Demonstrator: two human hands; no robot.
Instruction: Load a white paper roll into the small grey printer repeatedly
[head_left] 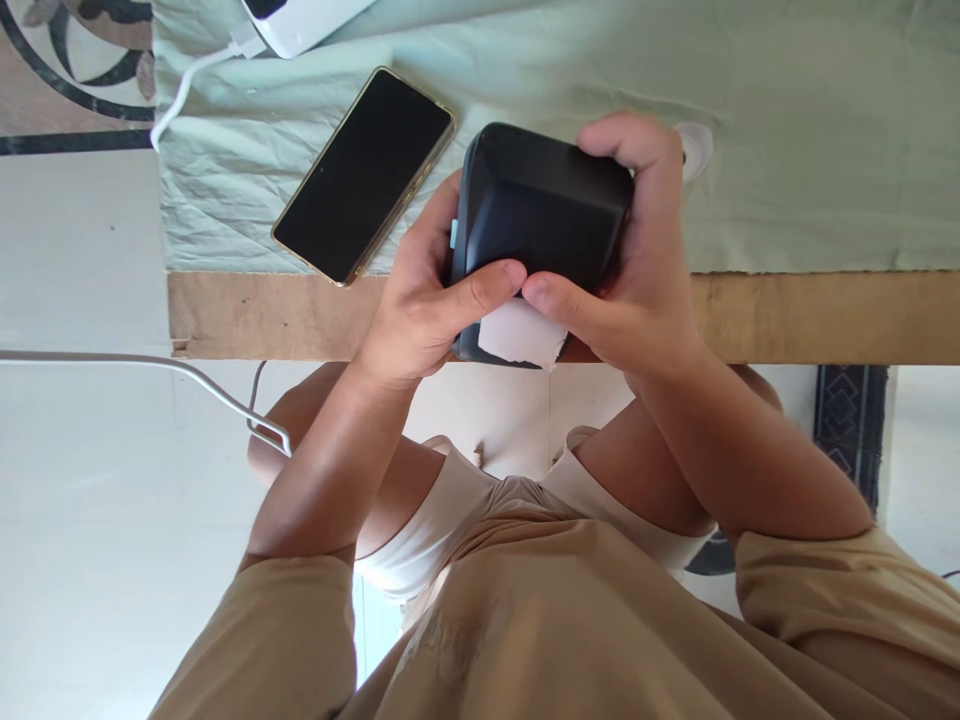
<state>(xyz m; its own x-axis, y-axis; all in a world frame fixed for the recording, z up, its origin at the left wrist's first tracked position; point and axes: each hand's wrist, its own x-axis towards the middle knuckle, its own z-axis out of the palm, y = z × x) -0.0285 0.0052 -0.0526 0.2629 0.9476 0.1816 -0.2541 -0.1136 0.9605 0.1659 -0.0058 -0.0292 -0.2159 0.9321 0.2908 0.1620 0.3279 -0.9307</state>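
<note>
— The bench point(825, 315) with its green cloth point(787, 150): where's the box point(544, 215)?

— Over the bench's near edge, right of the phone point(365, 175). The left hand point(420, 300) and right hand point(637, 270) are both closed round it, thumbs meeting on top.

— And the white paper point(521, 335)?

— It pokes out below, on the box's near side. I'd say keep the box steady and both grips even, so the paper doesn't tear.

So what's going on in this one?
A person holds a small black box-shaped device in both hands over the edge of a cloth-covered table. The left hand and right hand grip its sides, with both thumbs pressed at the front, just above a white slip of paper sticking out. A dark-screened phone lies on the cloth beside them.
</note>
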